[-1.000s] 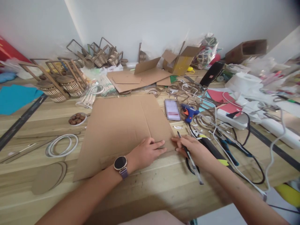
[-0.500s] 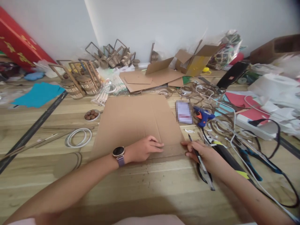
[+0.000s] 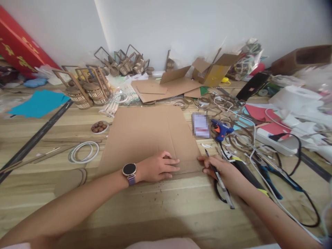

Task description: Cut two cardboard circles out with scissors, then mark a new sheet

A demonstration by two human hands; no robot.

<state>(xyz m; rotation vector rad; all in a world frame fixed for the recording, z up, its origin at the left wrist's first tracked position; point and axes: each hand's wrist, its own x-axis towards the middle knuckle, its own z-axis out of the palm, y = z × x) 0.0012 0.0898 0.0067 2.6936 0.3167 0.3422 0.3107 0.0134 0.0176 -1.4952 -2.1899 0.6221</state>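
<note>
A flat sheet of brown cardboard [image 3: 145, 131] lies on the wooden table in front of me, with fold lines near its right side. My left hand [image 3: 158, 166] rests on its near part, fingers stretched and a little apart, pressing on the surface. On that wrist is a watch with a purple strap. My right hand [image 3: 220, 169] is closed around a pen [image 3: 220, 183], whose tip points up and away from the sheet. Its thumb and fingertips are at the sheet's near right corner, touching or very close to it.
Right of the sheet lie a phone [image 3: 201, 125], a blue glue gun [image 3: 221, 129], pliers [image 3: 271, 176] and tangled cables. Left are white rings [image 3: 83, 152], a bowl of brown beads [image 3: 99, 127] and small bamboo baskets [image 3: 77, 97]. Folded cardboard [image 3: 166, 88] lies behind.
The view has shifted slightly, so most things sit a little further left. Both hands keep nearly the same places on the cardboard, and the pen is still in my right hand.
</note>
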